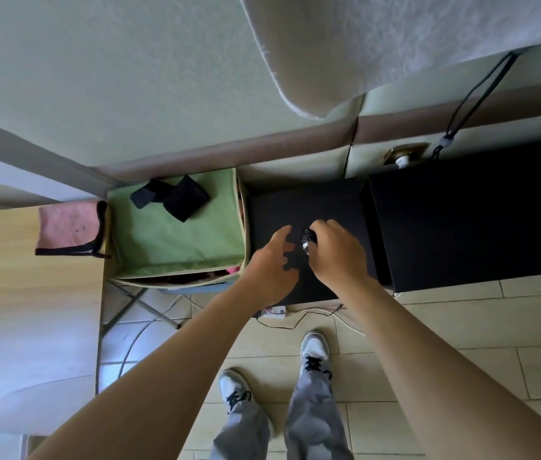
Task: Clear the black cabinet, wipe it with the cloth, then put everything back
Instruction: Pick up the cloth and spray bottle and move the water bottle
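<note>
Black flat-topped cabinet [328,207]: under both your hands. Right hand [337,254] pinches a small shiny black object [307,240] above it; left hand [270,268] hovers spread, empty. Pink black-edged cloth [68,232] lies on the wooden desk [23,293], well left.

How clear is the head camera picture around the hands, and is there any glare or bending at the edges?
In the head view, the black cabinet is so dark its surface detail is lost; the small shiny object in the right hand glints and is too blurred to identify; the left hand is reasonably sharp; wide-angle distortion bends walls and floor tiles toward the edges.
</note>
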Demonstrator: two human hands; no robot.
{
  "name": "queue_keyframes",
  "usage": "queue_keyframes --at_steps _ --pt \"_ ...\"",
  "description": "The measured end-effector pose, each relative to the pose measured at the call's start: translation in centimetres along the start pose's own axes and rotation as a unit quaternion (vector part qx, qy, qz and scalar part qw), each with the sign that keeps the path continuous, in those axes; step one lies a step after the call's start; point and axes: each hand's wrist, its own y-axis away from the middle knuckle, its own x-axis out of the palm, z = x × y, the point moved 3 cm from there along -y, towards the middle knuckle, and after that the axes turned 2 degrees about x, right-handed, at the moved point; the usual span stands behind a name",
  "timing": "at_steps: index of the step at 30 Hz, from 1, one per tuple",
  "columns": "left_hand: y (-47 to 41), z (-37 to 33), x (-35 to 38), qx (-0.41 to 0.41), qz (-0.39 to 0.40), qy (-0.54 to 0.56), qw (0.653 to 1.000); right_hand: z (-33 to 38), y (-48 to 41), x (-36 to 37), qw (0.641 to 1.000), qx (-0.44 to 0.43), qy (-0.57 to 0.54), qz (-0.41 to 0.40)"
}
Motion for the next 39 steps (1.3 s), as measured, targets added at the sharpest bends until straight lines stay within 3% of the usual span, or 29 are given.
queue_keyframes --at_steps 6,11,20,24,31,39 --pt "3.4 -0.9 -2.4 0.004 -0.019 -0.008 1.0 4.0 3.5 -3.5 0.998 -0.069 -0.012 -0.006" --pt "8.9 -2.1 -6.6 0.046 -0.081 -0.024 0.995 9.8 7.7 -7.0 0.993 -0.114 -0.017 0.014" --pt "20.8 0.9 -17.7 0.067 -0.241 0.041 0.967 25.2 14.0 -9.5 0.969 -0.246 0.008 0.039" --pt "24.6 4.0 -23.4 0.076 -0.279 0.015 0.957 32.2 15.6 -7.8 0.958 -0.28 -0.012 0.065" --pt "27.1 13.6 -33.7 0.09 -0.304 0.003 0.948 43.6 17.2 -1.5 0.948 -0.282 -0.052 0.14" --pt "25.2 23.1 -47.1 0.09 -0.317 0.014 0.944 55.0 16.4 6.5 0.968 -0.162 -0.129 0.144"
